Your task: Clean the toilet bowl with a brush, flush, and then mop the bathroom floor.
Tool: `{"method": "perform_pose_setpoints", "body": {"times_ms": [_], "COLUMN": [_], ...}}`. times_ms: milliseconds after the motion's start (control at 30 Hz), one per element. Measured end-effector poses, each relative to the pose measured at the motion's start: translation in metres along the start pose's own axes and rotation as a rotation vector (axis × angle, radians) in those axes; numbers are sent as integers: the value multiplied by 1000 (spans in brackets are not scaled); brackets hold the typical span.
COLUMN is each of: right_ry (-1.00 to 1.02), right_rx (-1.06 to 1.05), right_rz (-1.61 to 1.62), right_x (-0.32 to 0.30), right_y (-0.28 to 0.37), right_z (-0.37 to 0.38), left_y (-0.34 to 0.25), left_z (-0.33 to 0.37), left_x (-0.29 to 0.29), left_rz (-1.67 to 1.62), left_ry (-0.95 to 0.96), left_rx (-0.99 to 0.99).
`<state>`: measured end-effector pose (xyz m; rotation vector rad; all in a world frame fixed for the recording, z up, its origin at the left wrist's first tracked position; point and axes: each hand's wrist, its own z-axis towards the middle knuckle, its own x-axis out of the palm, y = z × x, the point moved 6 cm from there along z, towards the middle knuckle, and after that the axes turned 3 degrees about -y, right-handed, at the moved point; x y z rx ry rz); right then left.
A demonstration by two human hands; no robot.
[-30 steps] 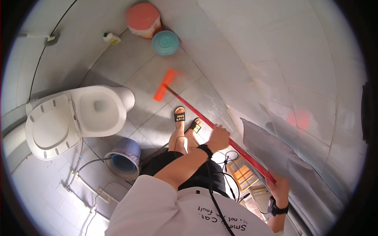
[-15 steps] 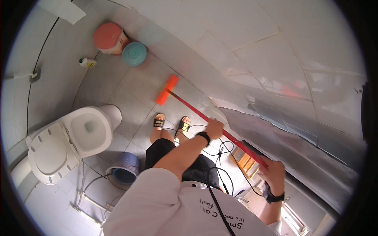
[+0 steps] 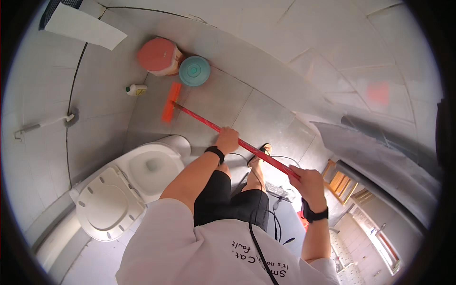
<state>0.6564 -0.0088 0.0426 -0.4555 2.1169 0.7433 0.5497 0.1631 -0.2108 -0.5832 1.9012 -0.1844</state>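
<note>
Both my hands are closed round the red pole of a long-handled floor brush [image 3: 204, 121]. My left hand [image 3: 227, 140] grips it partway down, and my right hand [image 3: 308, 184] wraps round its upper end. The pole slants away to the far left. Its wide orange head [image 3: 171, 102] rests against the grey tiled floor [image 3: 223, 97], just in front of a teal basin [image 3: 194, 71] and a white bottle with a green cap [image 3: 136, 90]. The bristles or blade under the head cannot be made out.
A white toilet [image 3: 152, 166] with its lid raised stands on the left. A lidded pink bin [image 3: 159, 54] sits by the far wall. Black cables hang near my legs [image 3: 232, 199]. A toilet brush [image 3: 52, 123] is at the left wall, and a wooden stool [image 3: 339, 184] at the right.
The brush head has moved left across the floor, towards the bottle. My hands have shifted left relative to my body, still gripping the pole. My feet have stepped and the view has turned.
</note>
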Motion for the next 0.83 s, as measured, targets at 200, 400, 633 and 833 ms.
{"method": "perform_pose_setpoints", "body": {"times_ms": [200,400,633,833], "right_ry": [-48,-46,-108,-15], "right_rx": [83,198,211,255], "right_rz": [-119,-110,3,98], "right_x": [53,27,22,78], "right_y": [35,-4,-6,29], "right_z": [-7,-47,-40,-11], "left_y": [30,-32,-27,35], "left_z": [9,-4,12,39], "left_x": [1,20,-23,-2], "left_rz": [2,-53,-16,150], "left_ry": [90,-109,-64,266], "left_rx": [224,300,198,351]}}
